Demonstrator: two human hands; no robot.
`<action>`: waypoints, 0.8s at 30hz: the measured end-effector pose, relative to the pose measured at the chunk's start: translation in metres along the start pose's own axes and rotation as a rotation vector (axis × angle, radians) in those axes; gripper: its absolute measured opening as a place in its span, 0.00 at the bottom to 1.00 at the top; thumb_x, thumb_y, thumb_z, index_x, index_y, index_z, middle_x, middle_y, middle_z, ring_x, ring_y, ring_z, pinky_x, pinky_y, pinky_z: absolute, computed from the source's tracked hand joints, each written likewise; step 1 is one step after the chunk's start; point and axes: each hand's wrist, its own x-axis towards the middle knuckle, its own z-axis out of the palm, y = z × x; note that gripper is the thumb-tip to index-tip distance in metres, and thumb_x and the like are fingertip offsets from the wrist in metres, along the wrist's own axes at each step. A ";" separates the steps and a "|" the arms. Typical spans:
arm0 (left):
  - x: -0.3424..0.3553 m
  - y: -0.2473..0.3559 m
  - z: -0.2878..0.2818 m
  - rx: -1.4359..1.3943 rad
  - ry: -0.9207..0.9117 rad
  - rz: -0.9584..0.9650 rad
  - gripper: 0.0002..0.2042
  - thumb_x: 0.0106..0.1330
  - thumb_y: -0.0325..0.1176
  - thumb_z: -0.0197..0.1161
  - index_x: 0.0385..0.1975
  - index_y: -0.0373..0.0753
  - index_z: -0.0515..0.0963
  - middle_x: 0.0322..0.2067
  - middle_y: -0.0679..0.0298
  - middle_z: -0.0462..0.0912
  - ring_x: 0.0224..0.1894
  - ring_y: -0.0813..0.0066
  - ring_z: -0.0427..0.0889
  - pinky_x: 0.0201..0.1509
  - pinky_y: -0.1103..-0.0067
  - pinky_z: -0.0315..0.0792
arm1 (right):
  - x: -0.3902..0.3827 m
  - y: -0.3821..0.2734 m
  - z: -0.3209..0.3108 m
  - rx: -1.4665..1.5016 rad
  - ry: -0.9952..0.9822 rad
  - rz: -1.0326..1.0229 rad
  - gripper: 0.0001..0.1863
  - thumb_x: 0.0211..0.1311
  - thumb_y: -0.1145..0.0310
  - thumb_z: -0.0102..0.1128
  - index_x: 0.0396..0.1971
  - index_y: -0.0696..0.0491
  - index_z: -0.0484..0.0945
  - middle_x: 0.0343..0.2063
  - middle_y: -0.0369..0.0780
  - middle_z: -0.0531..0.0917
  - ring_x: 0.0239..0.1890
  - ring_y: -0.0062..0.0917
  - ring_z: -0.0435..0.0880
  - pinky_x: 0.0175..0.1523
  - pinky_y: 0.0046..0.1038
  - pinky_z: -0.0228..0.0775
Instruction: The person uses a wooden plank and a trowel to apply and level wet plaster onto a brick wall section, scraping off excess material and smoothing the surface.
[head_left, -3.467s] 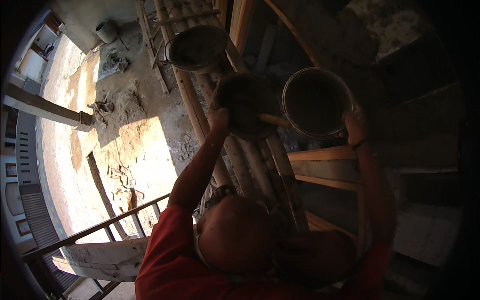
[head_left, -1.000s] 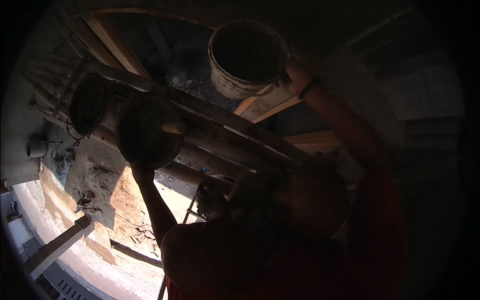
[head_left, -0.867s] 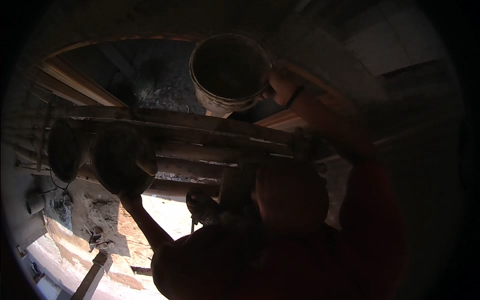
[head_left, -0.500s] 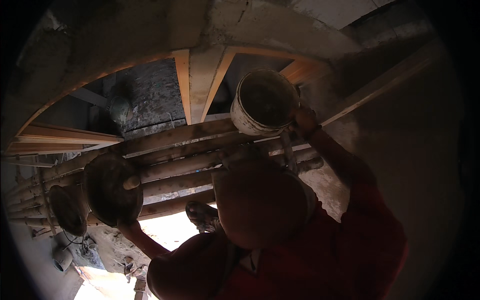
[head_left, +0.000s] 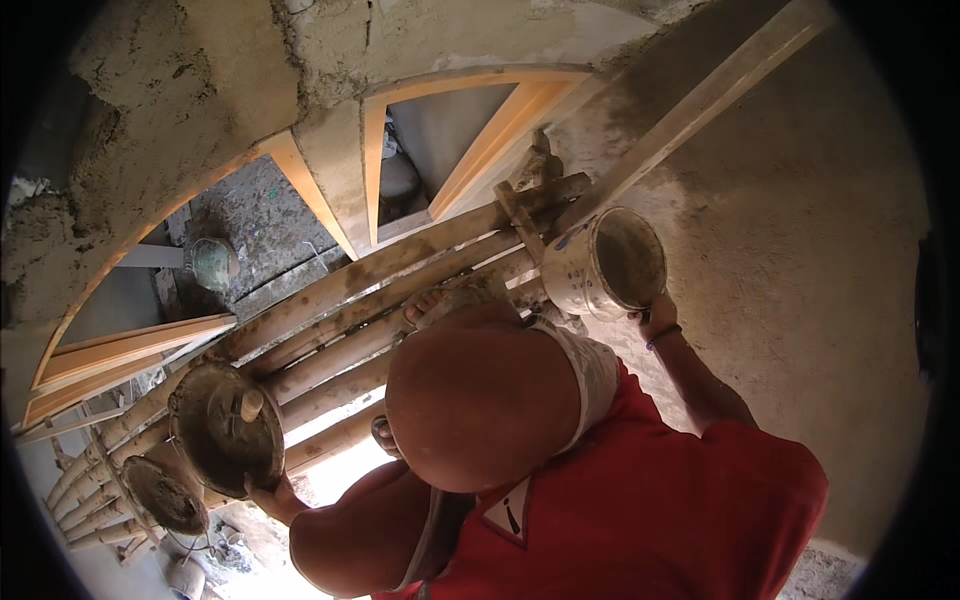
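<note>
On the bamboo scaffold, right hand gripping a pale mortar bucket by its rim, left hand closed on a dark mortar pan.

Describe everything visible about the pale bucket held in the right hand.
The pale bucket is a round, whitish container, smeared with grey mortar-like grime outside and coated grey inside. It is tipped so that its open mouth faces the camera, and no loose contents can be made out in it. The right hand grips its lower rim. It sits at the upper right end of the bamboo pole platform, close to the grey plastered wall; whether it rests on the poles cannot be told.
</note>
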 end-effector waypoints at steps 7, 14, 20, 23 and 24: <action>-0.010 0.013 -0.008 0.014 0.010 -0.087 0.18 0.63 0.29 0.58 0.53 0.28 0.72 0.53 0.50 0.77 0.55 0.56 0.77 0.61 0.61 0.74 | 0.068 0.030 -0.054 0.162 0.235 0.066 0.14 0.62 0.73 0.40 0.44 0.58 0.71 0.34 0.50 0.80 0.24 0.34 0.81 0.14 0.21 0.70; 0.005 0.003 -0.028 -0.003 -0.140 -0.093 0.18 0.59 0.25 0.54 0.50 0.29 0.72 0.50 0.50 0.78 0.52 0.57 0.79 0.58 0.64 0.76 | 0.109 0.056 -0.072 -1.586 0.064 -0.801 0.15 0.48 0.58 0.69 0.32 0.52 0.83 0.34 0.49 0.85 0.39 0.44 0.82 0.45 0.44 0.73; -0.017 -0.012 -0.017 -0.030 -0.101 -0.031 0.16 0.58 0.26 0.53 0.46 0.29 0.73 0.45 0.52 0.78 0.46 0.57 0.81 0.45 0.62 0.81 | 0.161 0.071 -0.089 -1.269 -0.079 -0.473 0.13 0.57 0.65 0.61 0.41 0.55 0.80 0.38 0.46 0.83 0.38 0.39 0.84 0.41 0.36 0.78; -0.020 -0.017 -0.011 -0.067 -0.098 -0.028 0.15 0.58 0.27 0.53 0.45 0.29 0.72 0.44 0.52 0.78 0.45 0.57 0.81 0.42 0.61 0.82 | 0.168 0.077 -0.077 -0.374 -0.190 -0.066 0.13 0.59 0.68 0.58 0.43 0.56 0.76 0.35 0.42 0.80 0.38 0.35 0.84 0.37 0.30 0.79; -0.019 -0.017 -0.010 -0.066 -0.098 -0.018 0.15 0.58 0.27 0.53 0.45 0.29 0.72 0.43 0.52 0.78 0.45 0.56 0.81 0.42 0.61 0.82 | 0.164 0.081 -0.065 -0.213 -0.142 0.011 0.14 0.59 0.68 0.58 0.44 0.57 0.76 0.35 0.43 0.80 0.38 0.35 0.84 0.37 0.30 0.78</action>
